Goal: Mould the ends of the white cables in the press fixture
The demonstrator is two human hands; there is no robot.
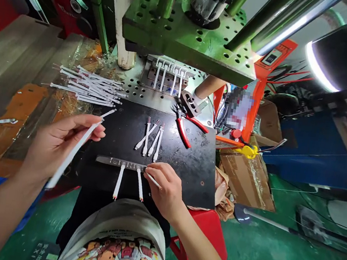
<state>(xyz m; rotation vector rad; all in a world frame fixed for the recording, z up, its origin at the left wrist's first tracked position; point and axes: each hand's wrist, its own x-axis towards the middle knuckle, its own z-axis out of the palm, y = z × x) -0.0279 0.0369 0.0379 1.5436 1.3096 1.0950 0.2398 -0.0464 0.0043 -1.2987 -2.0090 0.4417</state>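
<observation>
Green floor (271, 257) surrounds my green press (190, 41) and black worktop (190, 167). My left hand (57, 141) grips a white cable (72, 157) above its left edge, slanting away rightward; my right hand (166, 187) pinches a shorter cable (154, 181), slanting back rightward, at 1 slotted bar (103, 160).

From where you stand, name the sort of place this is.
Probably a small factory workshop, judging by the green machine press, the pile of white cables and the red-handled pliers.

Left hand (61, 137) holds one white cable (74, 153), right hand (167, 188) another cable (154, 181) by a bar (103, 160)
</observation>
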